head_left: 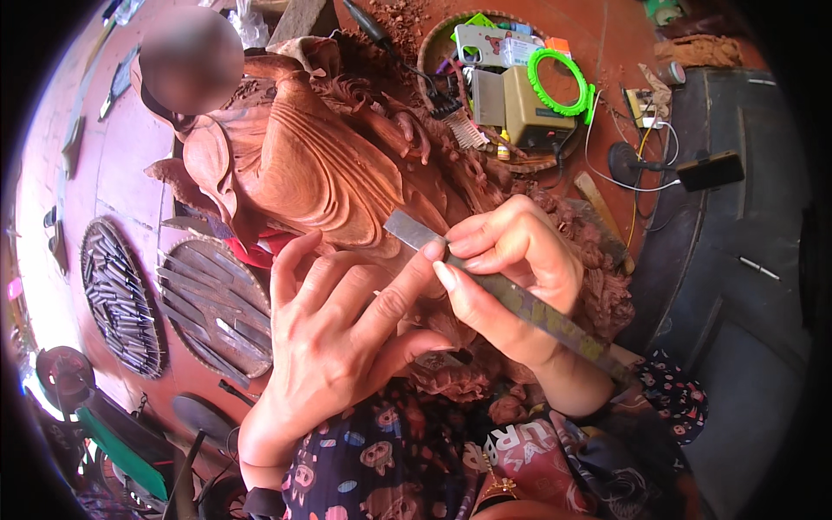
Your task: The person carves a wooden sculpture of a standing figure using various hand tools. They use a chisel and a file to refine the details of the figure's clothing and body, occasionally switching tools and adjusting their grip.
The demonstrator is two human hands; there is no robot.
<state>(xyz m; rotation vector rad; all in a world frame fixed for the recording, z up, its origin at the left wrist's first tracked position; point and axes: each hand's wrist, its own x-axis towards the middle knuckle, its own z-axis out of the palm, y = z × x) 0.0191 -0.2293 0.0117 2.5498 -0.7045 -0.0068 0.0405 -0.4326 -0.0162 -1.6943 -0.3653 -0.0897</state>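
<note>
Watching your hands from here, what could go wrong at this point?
The left hand has its index fingertip against the flat metal tool, near its bright end; if that edge is sharp, a slip might cut the finger.

The right hand grips the tool in its fingers above the wooden carving; if the grip loosened, the tool could drop and perhaps mark the carved folds.

Look at this reddish floor (611, 43): a round basket (161, 342) crammed with slim tools, a basket of blades (204, 354) just beside, a cluttered basket (425, 59) up top!
</note>
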